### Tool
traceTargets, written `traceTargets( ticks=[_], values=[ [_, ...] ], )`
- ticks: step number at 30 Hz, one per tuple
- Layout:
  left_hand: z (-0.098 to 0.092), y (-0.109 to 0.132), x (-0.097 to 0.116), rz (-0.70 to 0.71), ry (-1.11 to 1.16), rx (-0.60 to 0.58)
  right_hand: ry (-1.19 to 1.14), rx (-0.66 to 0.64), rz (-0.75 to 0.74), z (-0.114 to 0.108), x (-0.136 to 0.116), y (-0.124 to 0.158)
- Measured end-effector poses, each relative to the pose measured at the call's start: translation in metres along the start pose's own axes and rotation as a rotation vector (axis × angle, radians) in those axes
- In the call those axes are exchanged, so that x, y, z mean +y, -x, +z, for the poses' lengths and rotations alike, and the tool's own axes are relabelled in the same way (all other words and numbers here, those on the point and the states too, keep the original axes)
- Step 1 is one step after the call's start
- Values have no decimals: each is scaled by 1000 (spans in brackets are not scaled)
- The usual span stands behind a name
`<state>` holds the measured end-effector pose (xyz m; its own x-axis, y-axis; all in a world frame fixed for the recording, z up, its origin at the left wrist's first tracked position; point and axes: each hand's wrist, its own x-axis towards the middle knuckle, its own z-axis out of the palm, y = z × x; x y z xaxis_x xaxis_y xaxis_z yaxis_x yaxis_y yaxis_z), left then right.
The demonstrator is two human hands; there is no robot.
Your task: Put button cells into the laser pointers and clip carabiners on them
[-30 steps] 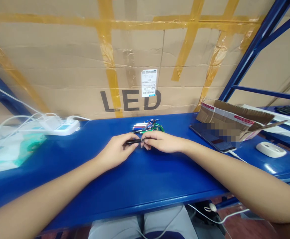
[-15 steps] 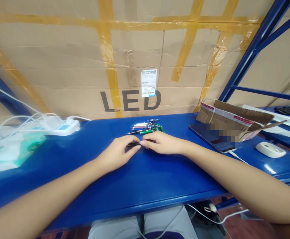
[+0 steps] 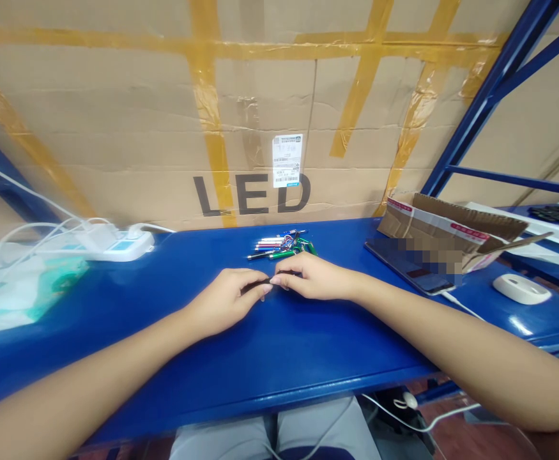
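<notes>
Over the middle of the blue table [image 3: 269,358], my left hand [image 3: 224,297] and my right hand [image 3: 310,278] meet at the fingertips. Both pinch a thin black pen-like object [image 3: 256,283] between thumb and fingers, one hand at each side of it. Its ends are largely hidden by the fingers. Just behind my hands lies a small pile of pens [image 3: 279,245] in white, red, blue, green and black, with several overlapping.
At the left are a white power strip [image 3: 126,246] with cables and a green-and-white plastic packet [image 3: 53,291]. To the right stand an open cardboard box [image 3: 432,223], a dark phone [image 3: 404,268] with a cable and a white mouse [image 3: 521,289]. A large carton [image 3: 154,140] rises behind.
My left fingers have shifted slightly, and the black object now tilts a little more between my hands. The pile of pens has not moved.
</notes>
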<state>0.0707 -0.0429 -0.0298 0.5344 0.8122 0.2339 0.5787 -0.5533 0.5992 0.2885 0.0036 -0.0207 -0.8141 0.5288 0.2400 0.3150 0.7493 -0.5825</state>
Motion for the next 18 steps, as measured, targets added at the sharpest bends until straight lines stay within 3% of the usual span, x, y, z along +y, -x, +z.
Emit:
traceTargets(
  ticks=[10, 18],
  values=[
    [1, -1, 1, -171, 292, -74, 29, -10, -59, 3, 3, 2],
    [5, -7, -1, -412, 838, -136, 144, 43, -140, 0, -1, 2]
  ],
)
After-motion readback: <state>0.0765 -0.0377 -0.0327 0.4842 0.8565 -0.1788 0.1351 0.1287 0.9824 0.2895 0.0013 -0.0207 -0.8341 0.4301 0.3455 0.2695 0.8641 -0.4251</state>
